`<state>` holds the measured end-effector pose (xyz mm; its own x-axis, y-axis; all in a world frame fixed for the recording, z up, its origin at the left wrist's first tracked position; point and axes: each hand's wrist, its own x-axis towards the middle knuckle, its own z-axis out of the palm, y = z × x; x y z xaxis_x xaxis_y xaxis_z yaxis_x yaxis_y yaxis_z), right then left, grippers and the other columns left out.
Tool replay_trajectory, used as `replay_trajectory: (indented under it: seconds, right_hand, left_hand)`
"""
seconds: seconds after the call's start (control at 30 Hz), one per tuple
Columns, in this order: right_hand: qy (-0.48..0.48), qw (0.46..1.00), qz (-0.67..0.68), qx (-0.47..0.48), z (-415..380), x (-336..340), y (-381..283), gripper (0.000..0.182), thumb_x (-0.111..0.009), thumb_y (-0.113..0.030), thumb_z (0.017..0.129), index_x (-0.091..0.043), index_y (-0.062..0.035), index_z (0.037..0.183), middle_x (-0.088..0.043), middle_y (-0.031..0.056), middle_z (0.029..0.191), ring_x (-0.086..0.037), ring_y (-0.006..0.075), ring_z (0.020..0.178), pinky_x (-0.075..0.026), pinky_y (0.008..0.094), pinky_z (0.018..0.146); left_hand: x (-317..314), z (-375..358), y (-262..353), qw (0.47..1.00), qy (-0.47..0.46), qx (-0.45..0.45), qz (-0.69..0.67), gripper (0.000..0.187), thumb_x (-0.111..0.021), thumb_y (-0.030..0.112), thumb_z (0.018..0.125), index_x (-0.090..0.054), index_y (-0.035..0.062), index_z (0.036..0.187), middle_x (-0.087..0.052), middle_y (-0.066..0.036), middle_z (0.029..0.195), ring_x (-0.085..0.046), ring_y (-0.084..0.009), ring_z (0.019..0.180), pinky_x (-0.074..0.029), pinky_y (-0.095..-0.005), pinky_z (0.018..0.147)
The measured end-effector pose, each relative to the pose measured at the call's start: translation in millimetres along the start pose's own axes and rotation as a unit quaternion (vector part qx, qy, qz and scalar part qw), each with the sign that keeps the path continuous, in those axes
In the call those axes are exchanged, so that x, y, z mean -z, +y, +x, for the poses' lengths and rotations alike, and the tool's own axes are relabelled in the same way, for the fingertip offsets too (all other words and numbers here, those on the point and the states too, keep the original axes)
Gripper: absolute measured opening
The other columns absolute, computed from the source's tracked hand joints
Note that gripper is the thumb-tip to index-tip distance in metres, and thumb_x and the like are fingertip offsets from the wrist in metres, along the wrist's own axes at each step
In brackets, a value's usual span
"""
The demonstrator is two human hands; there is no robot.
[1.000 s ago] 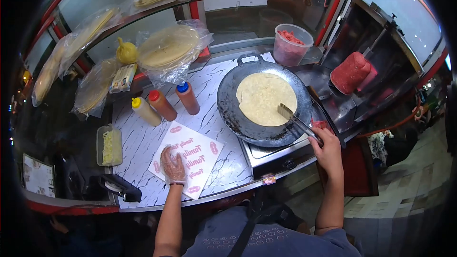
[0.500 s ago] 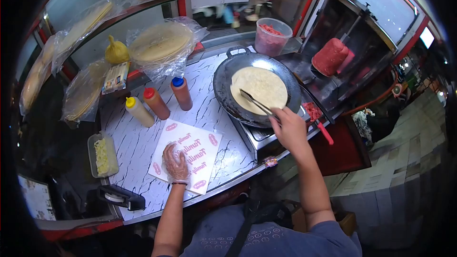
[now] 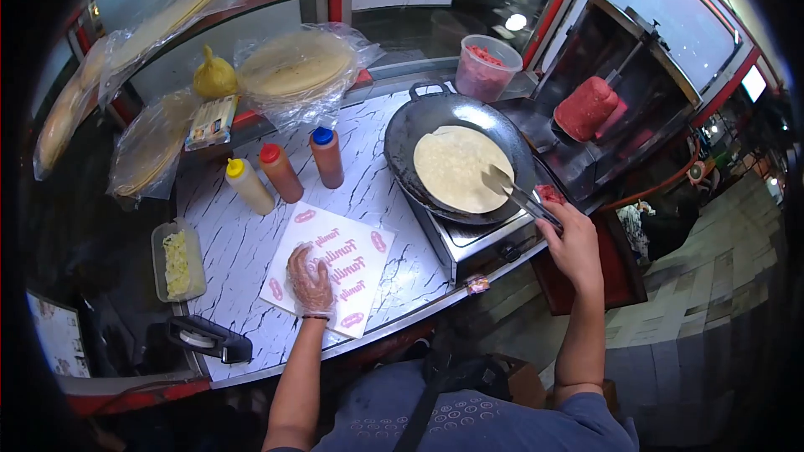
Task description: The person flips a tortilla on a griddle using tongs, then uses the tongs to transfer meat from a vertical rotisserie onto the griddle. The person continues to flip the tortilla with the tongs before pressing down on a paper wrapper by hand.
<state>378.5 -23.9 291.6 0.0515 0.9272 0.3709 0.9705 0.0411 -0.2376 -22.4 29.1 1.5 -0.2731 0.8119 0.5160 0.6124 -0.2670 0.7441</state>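
Observation:
In a clear plastic glove, my left hand (image 3: 311,281) lies with fingers apart on the stack of printed wrapping paper (image 3: 363,266) on the counter. My bare right hand (image 3: 576,244) grips metal tongs (image 3: 523,196), whose tips overlap the right edge of a round flatbread (image 3: 455,161). The flatbread lies flat in a wide black pan (image 3: 400,141) on a gas stove (image 3: 471,244). Beyond the paper stand three squeeze bottles: a yellow-capped one (image 3: 250,187), a red-capped one (image 3: 281,174) and a blue-capped one (image 3: 327,159).
Behind the pan stands a tub of red meat (image 3: 487,67); a meat cone (image 3: 585,109) is on the grill at right. Bagged flatbreads (image 3: 297,67) line the back. At left are a container of shredded cabbage (image 3: 177,264) and a tape dispenser (image 3: 209,339).
My right hand with the tongs has moved right and toward me, from the flatbread's middle to its right edge. The flatbread has shifted within the pan. My left hand stays on the paper.

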Motion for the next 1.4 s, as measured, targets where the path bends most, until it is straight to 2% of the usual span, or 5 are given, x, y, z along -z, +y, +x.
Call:
replay_trajectory:
  seconds: [0.07,0.3,0.47,0.77,1.4]
  right_hand:
    - [0.026,0.992,0.116,0.04,5,-15,-8,0.028,-0.071,-0.021,0.09,-0.072,-0.0052,0.113,-0.068,0.0161,0.091,-0.069,0.0324,0.08,-0.053,0.0408,0.07]
    - [0.011,0.998,0.038,0.043,60,-99,-12,0.025,-0.066,-0.025,0.094,-0.07,-0.0099,0.113,-0.066,0.0168,0.089,-0.068,0.0394,0.083,-0.054,0.0484,0.073]
    - [0.087,0.995,0.049,0.016,64,-86,34,0.031,-0.067,-0.026,0.094,-0.068,-0.0077,0.12,-0.067,0.0181,0.097,-0.068,0.0397,0.083,-0.054,0.0476,0.072]
    - [-0.023,0.991,0.112,0.071,19,-44,71,0.028,-0.073,-0.023,0.09,-0.073,-0.0096,0.115,-0.063,0.0133,0.082,-0.066,0.0334,0.07,-0.051,0.0439,0.062]
    - [-0.059,0.984,0.105,0.13,55,-50,97,0.031,-0.07,-0.026,0.092,-0.071,-0.0117,0.119,-0.062,0.0112,0.083,-0.065,0.0339,0.067,-0.051,0.0446,0.06]
  left_hand:
    - [-3,0,-2,1.0,-0.004,-0.006,-0.001,0.04,-0.064,0.007,0.088,-0.056,0.0018,0.126,-0.057,-0.018,0.129,-0.053,-0.0374,0.124,-0.04,-0.0458,0.11]
    - [-3,0,-5,1.0,-0.02,0.014,0.011,0.039,-0.064,0.009,0.088,-0.056,0.0004,0.126,-0.056,-0.02,0.13,-0.052,-0.0386,0.126,-0.037,-0.0478,0.111]
    - [-3,-1,-5,0.999,-0.007,0.024,0.025,0.042,-0.066,0.006,0.087,-0.055,0.0015,0.128,-0.055,-0.021,0.132,-0.052,-0.0377,0.126,-0.041,-0.0463,0.108]
    - [-4,1,5,0.997,0.009,0.008,0.075,0.043,-0.068,0.006,0.087,-0.056,0.0036,0.128,-0.055,-0.017,0.131,-0.054,-0.0337,0.119,-0.045,-0.0418,0.099]
    - [-11,0,8,0.99,-0.008,0.013,0.139,0.05,-0.071,0.01,0.083,-0.055,0.0004,0.129,-0.052,-0.02,0.135,-0.05,-0.0386,0.129,-0.04,-0.046,0.11]
